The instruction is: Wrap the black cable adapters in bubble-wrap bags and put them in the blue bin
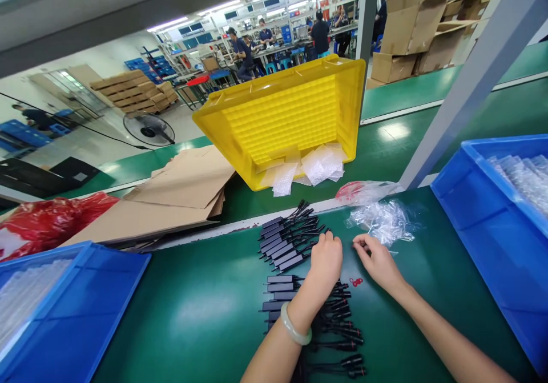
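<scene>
Two rows of black cable adapters lie on the green table: an upper row (287, 239) and a lower row (338, 326) partly under my left forearm. My left hand (326, 258) rests curled at the right end of the upper row, touching the cable ends; what its fingers hold is hidden. My right hand (377, 259) lies just to its right, fingers bent and pinched on the table beside a heap of clear plastic bags (383, 221). A small red tie (355, 282) lies between my wrists. A pale bangle (294, 328) circles my left wrist.
A yellow crate (295, 115) tilts at the back with bubble-wrap pieces (319, 165) spilling out. Blue bins stand at the left (72, 309) and right (500, 229). Flattened cardboard (180, 192) and a red bag (51, 217) lie at the left. A grey post (466, 80) rises at the right. Other people work far behind.
</scene>
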`<move>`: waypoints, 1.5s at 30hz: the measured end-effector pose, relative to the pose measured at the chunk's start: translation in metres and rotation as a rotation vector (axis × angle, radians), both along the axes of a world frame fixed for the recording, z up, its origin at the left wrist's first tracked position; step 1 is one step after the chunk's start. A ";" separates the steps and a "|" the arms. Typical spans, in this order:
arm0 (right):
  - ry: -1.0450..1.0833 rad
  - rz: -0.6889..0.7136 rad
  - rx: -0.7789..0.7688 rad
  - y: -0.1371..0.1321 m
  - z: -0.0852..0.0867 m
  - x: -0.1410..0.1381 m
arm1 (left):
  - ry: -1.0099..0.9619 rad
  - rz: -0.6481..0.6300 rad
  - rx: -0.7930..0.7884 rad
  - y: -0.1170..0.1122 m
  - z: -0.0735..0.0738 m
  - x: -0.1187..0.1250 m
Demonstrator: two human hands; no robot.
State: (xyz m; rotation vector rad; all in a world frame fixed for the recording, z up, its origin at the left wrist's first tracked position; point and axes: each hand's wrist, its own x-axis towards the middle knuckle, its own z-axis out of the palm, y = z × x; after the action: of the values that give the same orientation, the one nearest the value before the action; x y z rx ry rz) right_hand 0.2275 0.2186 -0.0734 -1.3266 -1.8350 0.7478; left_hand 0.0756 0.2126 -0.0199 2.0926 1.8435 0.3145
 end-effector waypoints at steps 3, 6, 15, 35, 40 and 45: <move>0.092 -0.033 -0.026 0.011 -0.004 -0.007 | -0.140 0.003 -0.052 0.000 0.001 -0.011; 0.184 -0.042 -0.043 0.016 -0.005 -0.019 | -0.341 0.016 -0.110 0.001 0.003 -0.027; 0.316 -0.047 -0.061 0.005 0.001 -0.037 | -0.840 0.017 -0.242 0.003 0.001 -0.050; 0.160 0.012 0.153 0.000 0.011 -0.032 | -0.950 -0.016 -0.425 0.001 -0.008 -0.046; 0.103 0.034 0.189 -0.002 0.014 -0.032 | -0.922 -0.012 -0.402 0.000 -0.005 -0.047; 0.001 0.066 0.326 -0.002 0.014 -0.032 | -0.873 0.008 -0.325 0.001 -0.008 -0.045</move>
State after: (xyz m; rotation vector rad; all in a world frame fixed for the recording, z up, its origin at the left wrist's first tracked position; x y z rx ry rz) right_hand 0.1953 0.2163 -0.0594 -1.0588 -1.9112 0.4563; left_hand 0.0302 0.2136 -0.0276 1.3847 1.2586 0.7318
